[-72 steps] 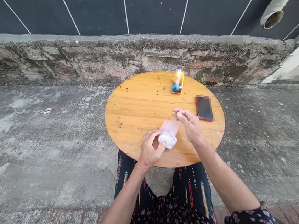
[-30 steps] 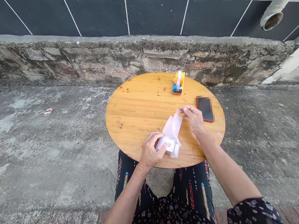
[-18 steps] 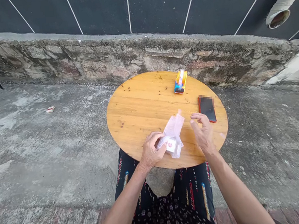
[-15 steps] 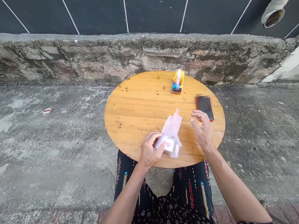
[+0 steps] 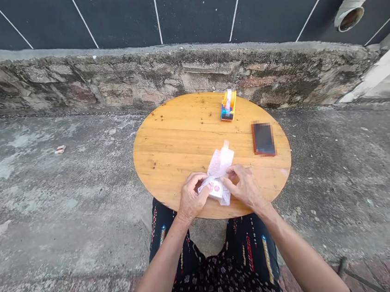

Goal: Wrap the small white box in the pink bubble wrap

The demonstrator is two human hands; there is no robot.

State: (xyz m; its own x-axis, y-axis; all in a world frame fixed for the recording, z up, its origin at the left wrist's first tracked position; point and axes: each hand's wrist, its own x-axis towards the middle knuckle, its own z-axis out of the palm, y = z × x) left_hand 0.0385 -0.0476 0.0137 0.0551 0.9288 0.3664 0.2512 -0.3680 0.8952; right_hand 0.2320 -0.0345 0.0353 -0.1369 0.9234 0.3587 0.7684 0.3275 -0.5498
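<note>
A small white box [image 5: 216, 190] with a pinkish round mark on top lies near the front edge of the round wooden table [image 5: 167, 144]. Thin pale-pink wrapping sheet [image 5: 219, 163] partly surrounds it, with a flap stretching away from me and a clear strip of tape at its far tip. My left hand [image 5: 191, 198] is closed around the left side of the wrapped box, thumb on top. On the other side, my right hand [image 5: 245, 188] has its thumb and fingers at the right edge of the sheet, seemingly pinching it.
A yellow and blue tape dispenser [image 5: 228, 106] stands at the table's far edge. A dark phone in a red case [image 5: 263, 139] lies at the right. Behind the table runs a low stone ledge [image 5: 122, 81] under a dark wall with a pipe [image 5: 355, 10].
My right hand has moved left and down from beside the phone to the wrapping sheet. The left hand keeps its hold on the box. The view has shifted slightly.
</note>
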